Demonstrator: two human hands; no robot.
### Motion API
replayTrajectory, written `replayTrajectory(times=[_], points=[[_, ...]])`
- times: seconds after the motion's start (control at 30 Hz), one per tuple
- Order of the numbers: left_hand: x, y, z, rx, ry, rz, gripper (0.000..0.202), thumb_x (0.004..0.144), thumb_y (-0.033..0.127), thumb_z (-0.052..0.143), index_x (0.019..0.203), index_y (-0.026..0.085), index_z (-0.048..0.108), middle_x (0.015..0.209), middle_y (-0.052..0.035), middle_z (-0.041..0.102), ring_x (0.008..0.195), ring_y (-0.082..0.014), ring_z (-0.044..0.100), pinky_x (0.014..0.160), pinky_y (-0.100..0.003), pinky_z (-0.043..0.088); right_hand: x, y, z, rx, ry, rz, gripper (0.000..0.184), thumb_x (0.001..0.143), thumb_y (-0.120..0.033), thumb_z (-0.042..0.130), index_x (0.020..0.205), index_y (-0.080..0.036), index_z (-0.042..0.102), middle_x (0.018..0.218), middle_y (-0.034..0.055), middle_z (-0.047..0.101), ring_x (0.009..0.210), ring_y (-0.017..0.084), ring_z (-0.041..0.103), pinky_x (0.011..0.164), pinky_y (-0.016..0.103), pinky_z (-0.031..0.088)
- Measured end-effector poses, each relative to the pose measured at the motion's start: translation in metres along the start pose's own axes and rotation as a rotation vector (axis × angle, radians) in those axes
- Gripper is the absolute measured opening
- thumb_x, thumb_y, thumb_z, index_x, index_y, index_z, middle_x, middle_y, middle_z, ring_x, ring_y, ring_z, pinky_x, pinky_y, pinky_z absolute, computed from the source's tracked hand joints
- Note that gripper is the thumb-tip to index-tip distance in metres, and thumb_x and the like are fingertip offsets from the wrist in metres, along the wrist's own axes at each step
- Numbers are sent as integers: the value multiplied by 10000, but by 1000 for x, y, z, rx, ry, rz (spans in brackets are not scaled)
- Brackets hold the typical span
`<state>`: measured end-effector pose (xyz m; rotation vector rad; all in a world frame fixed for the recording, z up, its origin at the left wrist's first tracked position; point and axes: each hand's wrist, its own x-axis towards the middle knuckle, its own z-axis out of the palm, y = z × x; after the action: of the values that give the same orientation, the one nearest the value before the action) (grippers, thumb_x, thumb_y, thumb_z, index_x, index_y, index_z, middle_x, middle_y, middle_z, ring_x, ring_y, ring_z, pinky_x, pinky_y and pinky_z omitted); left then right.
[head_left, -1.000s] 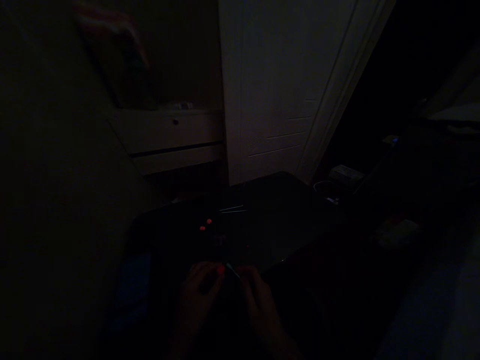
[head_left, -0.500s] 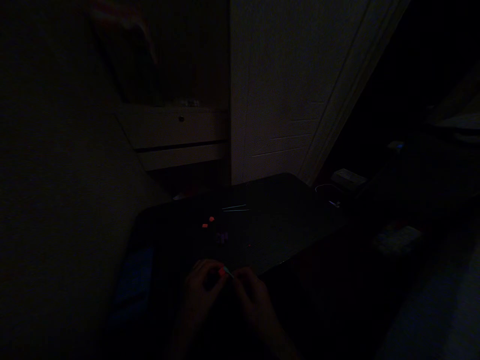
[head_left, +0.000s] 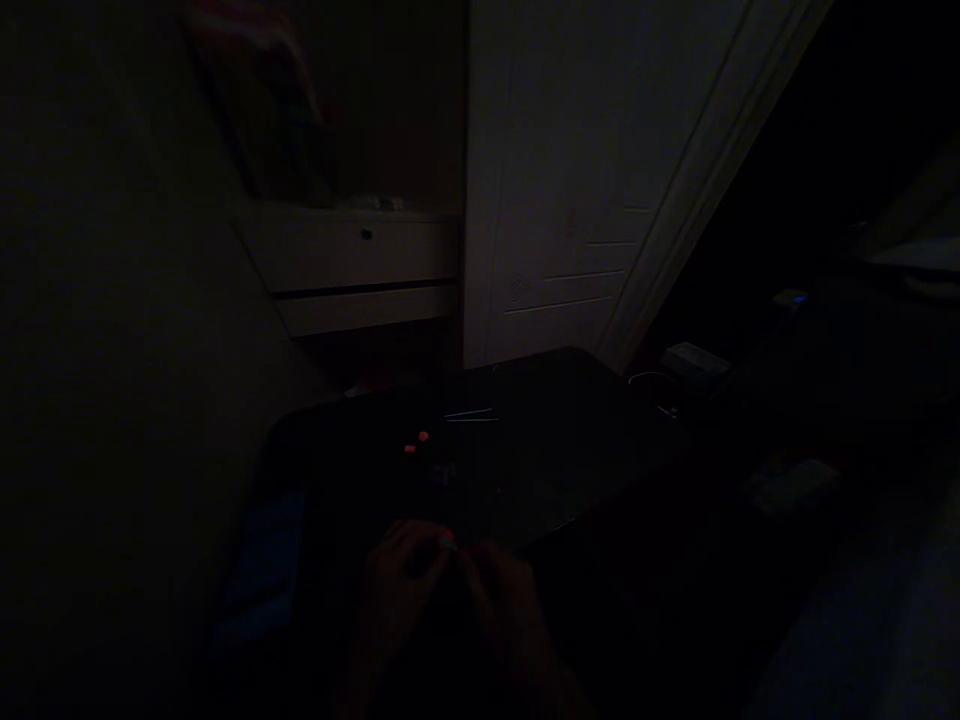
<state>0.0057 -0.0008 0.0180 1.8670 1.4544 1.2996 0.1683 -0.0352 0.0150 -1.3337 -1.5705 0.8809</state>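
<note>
- Two hands meet in near darkness: the left hand [head_left: 397,585] pinches a small orange piece [head_left: 448,541]; the right hand [head_left: 504,590] touches it, grip too dark to tell.
- Beyond, on the dark table [head_left: 570,440], two orange bits [head_left: 410,449] and pale sticks [head_left: 471,415].
- Farthest, a pale door [head_left: 570,200].

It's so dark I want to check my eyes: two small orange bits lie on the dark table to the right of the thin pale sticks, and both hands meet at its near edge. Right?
Not quite. The head view shows the orange bits left of the thin pale sticks, not right. The rest holds: left hand and right hand meet at the dark table's near edge.
</note>
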Motion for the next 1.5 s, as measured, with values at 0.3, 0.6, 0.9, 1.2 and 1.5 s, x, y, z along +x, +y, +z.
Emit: replayTrajectory(times=[0.3,0.6,0.9,1.2,1.5], points=[[-2,3,1,-1,14,43,107,859,302,714,840,259,809,864,-25,822,824,-221,768,763,-341,629,0,8,4,-218,56,-81,298,1048,-286,478,882,-205,712,775,73,763,651,202,730,640,255,498],[-3,1,1,9,58,145,119,903,330,725,847,247,791,854,-21,816,785,-206,768,731,-319,628,4,9,-3,-135,133,-35,307,1037,-302,497,837,-189,700,766,58,761,627,173,702,622,240,477],[-3,-3,5,64,16,183,116,892,213,680,892,255,788,877,-6,819,824,-215,765,756,-339,626,-1,-5,0,34,44,13,294,1029,-335,545,838,-179,706,790,45,771,693,169,717,665,228,489],[-3,-1,4,59,22,168,85,893,245,702,879,251,786,876,-7,820,820,-214,769,753,-333,629,0,6,2,-37,46,-14,284,1036,-312,514,854,-185,689,790,51,766,685,168,720,665,223,488],[-4,-5,6,64,4,122,167,946,369,687,879,253,785,866,-21,814,817,-226,769,763,-356,626,1,13,1,-59,95,-30,291,1035,-323,498,837,-196,670,762,49,754,636,168,703,630,229,491]])
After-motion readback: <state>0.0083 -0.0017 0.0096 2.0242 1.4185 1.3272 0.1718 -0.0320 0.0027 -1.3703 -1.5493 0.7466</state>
